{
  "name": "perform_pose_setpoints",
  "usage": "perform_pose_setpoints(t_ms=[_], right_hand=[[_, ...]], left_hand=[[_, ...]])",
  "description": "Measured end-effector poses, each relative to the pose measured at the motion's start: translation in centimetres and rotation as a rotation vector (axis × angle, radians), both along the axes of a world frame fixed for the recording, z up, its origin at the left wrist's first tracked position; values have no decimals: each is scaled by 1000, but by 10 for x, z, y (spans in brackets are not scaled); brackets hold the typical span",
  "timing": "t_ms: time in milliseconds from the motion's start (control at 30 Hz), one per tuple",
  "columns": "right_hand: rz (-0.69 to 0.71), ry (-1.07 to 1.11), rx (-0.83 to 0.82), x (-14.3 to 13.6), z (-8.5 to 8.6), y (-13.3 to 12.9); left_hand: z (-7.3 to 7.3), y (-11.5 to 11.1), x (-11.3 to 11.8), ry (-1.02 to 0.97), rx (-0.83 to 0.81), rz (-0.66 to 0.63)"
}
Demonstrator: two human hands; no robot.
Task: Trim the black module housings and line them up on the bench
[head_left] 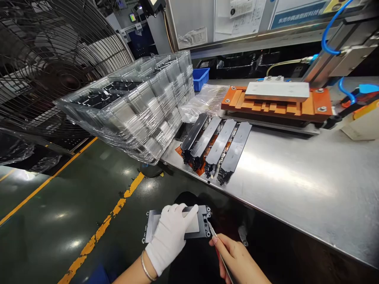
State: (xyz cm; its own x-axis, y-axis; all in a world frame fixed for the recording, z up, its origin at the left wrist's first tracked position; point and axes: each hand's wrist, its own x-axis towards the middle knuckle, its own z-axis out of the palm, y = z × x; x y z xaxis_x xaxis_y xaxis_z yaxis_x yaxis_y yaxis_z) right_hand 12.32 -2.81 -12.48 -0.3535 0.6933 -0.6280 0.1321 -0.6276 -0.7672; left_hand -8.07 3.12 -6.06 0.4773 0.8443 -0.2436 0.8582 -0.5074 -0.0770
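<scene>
My left hand [173,232], in a white glove, grips a flat black plastic part [152,225] with a pale grey panel and small round eyelets at its corners. Its fingers wrap over the top face. My right hand [233,254] is bare and closed around a slim metal hand tool [212,230], seemingly a deburring knife. The tool's tip touches the right end of the part, near a small hole. Both hands are below the bench edge, over my lap. Several similar long black parts [226,146] lie side by side on the bench ahead.
Stacked clear plastic trays [156,106] wrapped in film stand at left, near a large fan [62,71]. An orange fixture [275,108] with a white block sits on the metal bench [290,169]. Behind is a blue bin [200,79]. Blue air hoses hang at right.
</scene>
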Motion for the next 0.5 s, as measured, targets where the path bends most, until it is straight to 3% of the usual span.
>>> perform_pose_setpoints(t_ms=[200, 300, 433, 500], right_hand=[[-73, 94, -165, -18, -5, -7], [-119, 194, -261, -25, 1, -8], [-226, 350, -421, -16, 14, -5], [-260, 383, -400, -5, 14, -3]], left_hand=[[6, 2, 7, 85, 11, -34], [5, 2, 9, 115, 28, -52], [5, 1, 8, 73, 4, -42], [7, 1, 7, 37, -3, -30]])
